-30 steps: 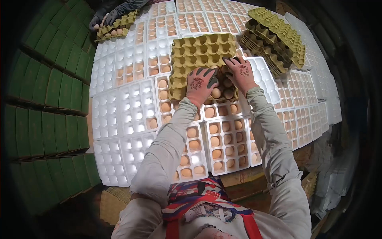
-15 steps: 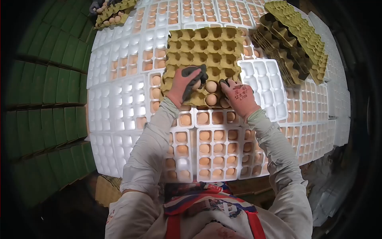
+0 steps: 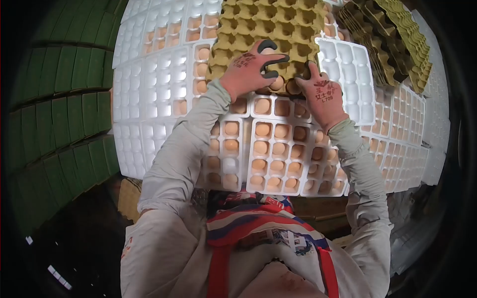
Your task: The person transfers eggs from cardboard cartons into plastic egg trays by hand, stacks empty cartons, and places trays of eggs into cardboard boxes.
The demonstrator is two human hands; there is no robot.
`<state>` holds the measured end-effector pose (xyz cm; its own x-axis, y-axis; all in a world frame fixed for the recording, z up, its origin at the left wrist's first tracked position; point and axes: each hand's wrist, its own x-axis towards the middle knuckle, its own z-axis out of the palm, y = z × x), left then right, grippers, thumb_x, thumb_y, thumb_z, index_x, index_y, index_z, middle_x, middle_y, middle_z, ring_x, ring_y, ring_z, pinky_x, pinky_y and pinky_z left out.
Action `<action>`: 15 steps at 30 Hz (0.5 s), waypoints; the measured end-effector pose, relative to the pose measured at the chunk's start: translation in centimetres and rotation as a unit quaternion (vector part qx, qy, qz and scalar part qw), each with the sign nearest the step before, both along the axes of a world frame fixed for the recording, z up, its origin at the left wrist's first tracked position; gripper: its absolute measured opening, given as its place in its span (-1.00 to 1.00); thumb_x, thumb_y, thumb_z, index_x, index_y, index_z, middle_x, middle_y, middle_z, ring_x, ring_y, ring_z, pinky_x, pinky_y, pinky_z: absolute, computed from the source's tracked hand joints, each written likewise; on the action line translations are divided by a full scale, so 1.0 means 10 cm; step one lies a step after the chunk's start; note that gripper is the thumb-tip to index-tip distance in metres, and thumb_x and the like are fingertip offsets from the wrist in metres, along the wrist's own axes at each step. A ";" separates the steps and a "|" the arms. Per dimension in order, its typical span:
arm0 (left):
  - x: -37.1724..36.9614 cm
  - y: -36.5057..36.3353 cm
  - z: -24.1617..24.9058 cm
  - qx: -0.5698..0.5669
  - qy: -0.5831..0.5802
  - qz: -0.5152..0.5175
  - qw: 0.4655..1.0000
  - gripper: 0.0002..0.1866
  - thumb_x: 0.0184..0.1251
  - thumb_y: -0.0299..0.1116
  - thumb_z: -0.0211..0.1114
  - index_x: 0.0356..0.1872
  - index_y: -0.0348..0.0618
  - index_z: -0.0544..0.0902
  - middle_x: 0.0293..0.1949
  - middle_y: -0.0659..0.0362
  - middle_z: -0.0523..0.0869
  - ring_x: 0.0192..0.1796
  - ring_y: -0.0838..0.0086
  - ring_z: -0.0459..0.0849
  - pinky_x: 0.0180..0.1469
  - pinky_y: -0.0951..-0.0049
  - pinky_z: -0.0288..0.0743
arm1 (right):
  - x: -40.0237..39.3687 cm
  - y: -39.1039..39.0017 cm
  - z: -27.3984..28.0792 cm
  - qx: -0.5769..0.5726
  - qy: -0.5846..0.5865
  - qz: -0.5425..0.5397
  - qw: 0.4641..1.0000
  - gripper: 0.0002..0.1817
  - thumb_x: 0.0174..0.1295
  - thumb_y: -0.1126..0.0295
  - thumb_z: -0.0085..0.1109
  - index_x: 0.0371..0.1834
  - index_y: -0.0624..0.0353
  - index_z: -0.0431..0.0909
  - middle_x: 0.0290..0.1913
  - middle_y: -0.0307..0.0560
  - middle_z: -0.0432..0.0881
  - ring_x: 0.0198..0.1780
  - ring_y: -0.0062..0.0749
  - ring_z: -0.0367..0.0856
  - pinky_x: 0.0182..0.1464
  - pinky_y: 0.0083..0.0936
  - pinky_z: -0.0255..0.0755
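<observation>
A yellow-green pulp egg tray (image 3: 271,22) lies on top of white foam egg trays (image 3: 276,149) that hold brown eggs. Both my hands wear pink gloves with dark fingertips. My left hand (image 3: 251,67) rests on the pulp tray's near part, its fingers curled around an egg (image 3: 268,50). My right hand (image 3: 323,97) is at the tray's near right corner, fingertips closed on an egg (image 3: 293,87) in the last row. Most pulp cups are bare.
An empty white foam tray (image 3: 348,62) sits right of the pulp tray. A stack of pulp trays (image 3: 392,35) stands at the far right. Green boxes (image 3: 64,109) line the left side. More foam trays, some half filled (image 3: 164,89), spread to the left.
The view has shifted, so the pulp tray sits higher in frame. My left hand has closed around an egg, and my right hand has drawn back to the tray's near corner.
</observation>
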<state>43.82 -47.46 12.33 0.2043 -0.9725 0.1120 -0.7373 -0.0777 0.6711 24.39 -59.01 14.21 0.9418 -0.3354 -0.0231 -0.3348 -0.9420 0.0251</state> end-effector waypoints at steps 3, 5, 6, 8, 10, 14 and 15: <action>-0.25 -0.09 -0.14 0.115 -0.317 -0.077 0.938 -0.65 0.11 -0.14 0.35 -0.07 0.04 0.65 0.30 0.07 0.41 0.03 0.13 0.57 -0.09 0.23 0.56 | 0.08 0.06 -0.21 -0.025 -0.030 0.022 0.999 -0.77 0.00 0.39 0.26 -0.24 0.03 0.53 0.11 0.02 0.46 -0.19 -0.11 0.58 -0.25 -0.28 0.53; -0.27 -0.07 -0.18 0.091 -0.330 -0.076 0.936 -0.76 0.06 -0.11 0.38 -0.30 0.06 0.62 0.34 0.10 0.37 0.00 0.18 0.56 -0.13 0.29 0.56 | 0.00 0.05 -0.10 0.053 -0.064 -0.007 0.997 -0.61 -0.10 0.31 0.40 -0.14 0.03 0.58 0.12 0.00 0.46 -0.13 -0.09 0.60 -0.21 -0.30 0.54; -0.24 -0.01 -0.15 0.084 -0.309 -0.058 0.945 -0.68 0.06 -0.07 0.40 -0.18 0.06 0.67 0.32 0.07 0.40 0.02 0.18 0.59 -0.06 0.29 0.56 | -0.06 0.09 -0.01 0.084 -0.095 -0.042 0.991 -0.54 -0.14 0.27 0.46 -0.10 0.03 0.60 0.13 -0.01 0.47 -0.08 -0.08 0.61 -0.17 -0.32 0.55; -0.22 0.25 -0.05 0.031 -0.139 0.076 0.987 -0.57 0.06 -0.04 0.41 -0.02 0.13 0.68 0.33 0.01 0.39 0.05 0.19 0.61 0.04 0.26 0.54 | -0.23 0.28 0.17 0.292 -0.186 -0.098 0.933 -0.45 -0.17 0.21 0.50 -0.01 0.00 0.62 0.16 0.02 0.47 0.04 -0.08 0.60 -0.05 -0.33 0.54; 0.01 0.66 0.06 -0.043 0.217 0.153 0.963 -0.48 0.05 -0.25 0.48 0.11 -0.05 0.63 0.18 -0.03 0.52 -0.01 0.19 0.66 0.11 0.31 0.53 | -0.39 0.78 0.32 0.414 -0.175 -0.055 0.891 -0.41 -0.18 0.16 0.51 0.01 0.02 0.64 0.19 0.06 0.46 0.12 -0.07 0.57 0.04 -0.32 0.52; 0.15 2.05 0.33 -0.228 0.473 0.378 0.763 -0.56 0.13 -0.66 0.28 0.10 -0.44 0.56 -0.12 0.10 0.67 -0.18 0.57 0.66 -0.15 0.60 0.58 | -0.30 1.93 0.05 0.260 0.012 0.100 0.960 -0.48 -0.11 0.23 0.41 0.02 0.02 0.59 0.18 0.09 0.44 -0.02 -0.06 0.58 -0.09 -0.27 0.51; 0.11 2.40 0.40 -0.219 0.432 0.444 0.754 -0.56 0.11 -0.65 0.30 0.09 -0.43 0.57 -0.12 0.11 0.67 -0.20 0.56 0.65 -0.15 0.59 0.58 | -0.25 2.06 -0.15 0.246 0.007 0.102 0.964 -0.48 -0.10 0.24 0.39 0.02 0.01 0.58 0.18 0.09 0.44 -0.04 -0.06 0.58 -0.12 -0.27 0.51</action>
